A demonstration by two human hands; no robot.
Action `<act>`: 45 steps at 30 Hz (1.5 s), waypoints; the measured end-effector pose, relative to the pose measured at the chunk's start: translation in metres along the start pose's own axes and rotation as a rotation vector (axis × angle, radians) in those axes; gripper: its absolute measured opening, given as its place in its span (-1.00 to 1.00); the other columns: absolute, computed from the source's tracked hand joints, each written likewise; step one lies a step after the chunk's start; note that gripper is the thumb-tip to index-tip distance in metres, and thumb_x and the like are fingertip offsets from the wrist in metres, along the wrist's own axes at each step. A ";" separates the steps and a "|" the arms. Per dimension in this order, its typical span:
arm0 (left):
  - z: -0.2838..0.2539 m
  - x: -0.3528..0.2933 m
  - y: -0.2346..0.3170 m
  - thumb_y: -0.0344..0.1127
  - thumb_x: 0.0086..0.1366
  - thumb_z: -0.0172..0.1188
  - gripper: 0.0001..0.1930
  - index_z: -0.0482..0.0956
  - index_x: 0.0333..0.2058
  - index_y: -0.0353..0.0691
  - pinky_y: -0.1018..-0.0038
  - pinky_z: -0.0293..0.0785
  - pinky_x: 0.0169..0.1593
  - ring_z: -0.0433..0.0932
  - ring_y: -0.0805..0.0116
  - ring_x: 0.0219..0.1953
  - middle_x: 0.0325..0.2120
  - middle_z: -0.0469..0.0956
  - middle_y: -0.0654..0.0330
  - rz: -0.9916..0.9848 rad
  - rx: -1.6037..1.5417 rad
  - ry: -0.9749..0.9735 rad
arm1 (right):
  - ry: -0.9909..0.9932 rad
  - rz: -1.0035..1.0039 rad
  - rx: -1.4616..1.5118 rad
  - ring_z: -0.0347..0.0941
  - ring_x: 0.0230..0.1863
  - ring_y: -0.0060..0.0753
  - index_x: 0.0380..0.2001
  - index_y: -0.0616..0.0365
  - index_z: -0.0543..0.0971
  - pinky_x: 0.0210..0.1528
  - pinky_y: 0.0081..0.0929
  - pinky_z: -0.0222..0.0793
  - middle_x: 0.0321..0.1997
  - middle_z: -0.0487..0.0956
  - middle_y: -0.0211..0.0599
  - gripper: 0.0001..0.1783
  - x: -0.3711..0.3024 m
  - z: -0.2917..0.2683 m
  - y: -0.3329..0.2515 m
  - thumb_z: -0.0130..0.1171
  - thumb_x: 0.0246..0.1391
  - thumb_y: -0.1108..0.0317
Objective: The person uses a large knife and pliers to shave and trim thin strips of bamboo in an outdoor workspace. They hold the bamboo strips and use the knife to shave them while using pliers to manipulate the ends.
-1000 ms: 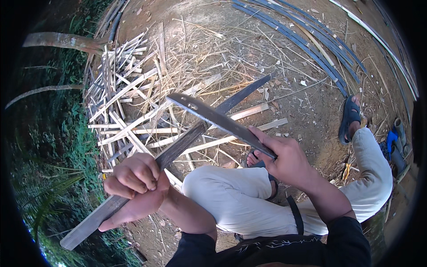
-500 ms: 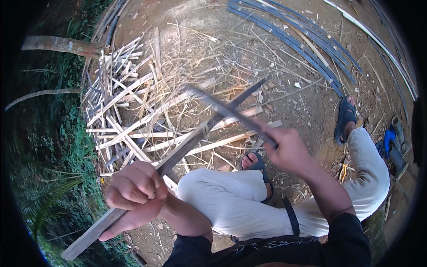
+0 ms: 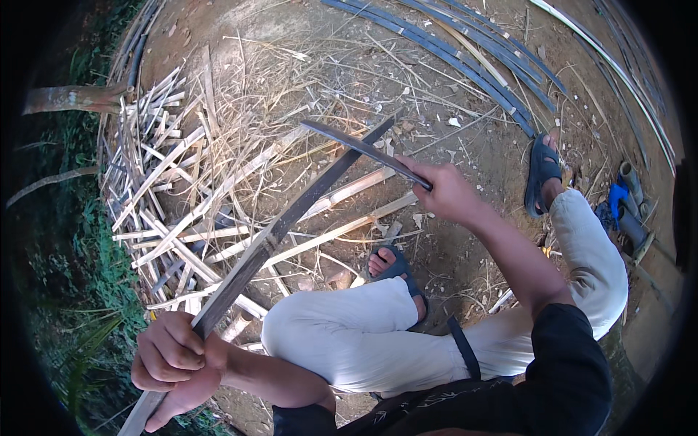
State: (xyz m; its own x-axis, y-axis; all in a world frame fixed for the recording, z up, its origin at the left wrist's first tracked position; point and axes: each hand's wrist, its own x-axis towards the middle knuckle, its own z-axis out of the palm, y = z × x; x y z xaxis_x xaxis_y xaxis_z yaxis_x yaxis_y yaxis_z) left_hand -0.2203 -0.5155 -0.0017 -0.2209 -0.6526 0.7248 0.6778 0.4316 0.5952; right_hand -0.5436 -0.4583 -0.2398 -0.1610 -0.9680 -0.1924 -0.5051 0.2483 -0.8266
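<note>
Bare dirt strewn with split bamboo — left hand (image 3: 174,356) fisted around a long bamboo strip (image 3: 291,218) running toward one o'clock; right hand (image 3: 447,192) clenches a knife (image 3: 363,149) whose blade crosses it near the far tip.

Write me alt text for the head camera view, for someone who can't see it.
Seen from above, a seated person's left hand grips a long bamboo strip while the right hand holds a long knife whose blade crosses the strip near its far end. Split bamboo pieces lie heaped on the dirt ground ahead, with dark long strips farther off.
</note>
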 end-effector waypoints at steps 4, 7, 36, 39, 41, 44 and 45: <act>-0.013 0.004 -0.016 0.80 -0.01 -0.23 -0.16 0.02 -0.75 0.04 0.71 -0.20 -0.78 -0.04 0.70 -0.91 -0.94 0.04 0.46 0.013 -0.026 0.046 | 0.002 0.500 -0.143 0.64 -0.32 -0.06 0.16 -0.12 0.56 -0.20 -0.15 0.53 -0.26 0.68 0.00 -0.43 0.056 -0.006 0.115 0.17 0.00 0.45; -0.013 0.001 -0.001 0.81 -0.02 -0.26 -0.16 0.02 -0.74 0.04 0.70 -0.18 -0.77 -0.03 0.69 -0.90 -0.94 0.05 0.46 0.015 0.037 0.071 | 0.083 0.075 -0.349 0.57 -0.41 0.02 0.17 -0.05 0.54 -0.25 -0.17 0.47 -0.43 0.63 0.00 -0.44 0.070 0.009 0.128 0.16 0.02 0.39; -0.003 0.007 -0.016 0.65 0.21 -0.26 -0.21 0.29 -0.57 -0.08 0.58 0.06 -0.64 0.15 0.51 -0.74 -0.73 0.19 0.37 0.160 0.214 0.541 | 0.147 0.081 0.028 0.43 -0.61 -0.15 0.15 0.15 0.52 -0.44 -0.22 0.36 -0.63 0.48 0.00 -0.49 -0.055 0.051 -0.029 0.16 0.09 0.38; -0.006 0.006 -0.007 0.62 0.22 -0.24 -0.22 0.29 -0.57 -0.09 0.53 0.16 -0.57 0.14 0.48 -0.74 -0.77 0.16 0.37 0.135 0.199 0.543 | 0.152 -0.043 0.142 0.33 -0.71 -0.36 0.26 0.08 0.45 -0.55 -0.32 0.29 -0.73 0.42 -0.12 -0.42 -0.074 0.065 -0.081 0.17 0.11 0.43; -0.008 0.004 -0.005 0.61 0.22 -0.23 -0.22 0.29 -0.57 -0.10 0.52 0.17 -0.55 0.12 0.47 -0.74 -0.79 0.14 0.36 0.115 0.219 0.527 | 0.052 -0.092 0.128 0.44 -0.64 -0.29 0.28 0.05 0.43 -0.50 -0.31 0.36 -0.64 0.50 -0.09 -0.39 -0.086 0.054 -0.128 0.21 0.12 0.41; 0.003 0.006 -0.010 0.61 0.24 -0.32 -0.21 0.28 -0.57 -0.11 0.54 0.10 -0.61 0.08 0.47 -0.77 -0.82 0.14 0.33 0.136 0.158 0.555 | 0.069 -0.387 0.197 0.55 -0.52 -0.16 0.32 -0.01 0.39 -0.42 -0.24 0.46 -0.46 0.60 -0.07 -0.31 -0.103 0.057 -0.156 0.25 0.08 0.41; 0.003 0.004 -0.011 0.61 0.25 -0.36 -0.20 0.28 -0.57 -0.12 0.56 0.07 -0.65 0.08 0.48 -0.77 -0.82 0.15 0.31 0.146 0.128 0.562 | 0.049 -0.443 0.186 0.57 -0.48 -0.12 0.33 -0.03 0.37 -0.39 -0.20 0.48 -0.41 0.61 -0.07 -0.29 -0.108 0.055 -0.168 0.26 0.06 0.42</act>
State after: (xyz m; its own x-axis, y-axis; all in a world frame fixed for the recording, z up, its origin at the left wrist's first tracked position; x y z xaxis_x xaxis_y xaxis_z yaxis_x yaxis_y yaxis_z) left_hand -0.2304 -0.5208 -0.0045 0.2971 -0.7956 0.5279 0.5755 0.5904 0.5659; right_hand -0.3949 -0.3969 -0.1092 -0.0064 -0.9752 0.2212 -0.3749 -0.2027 -0.9047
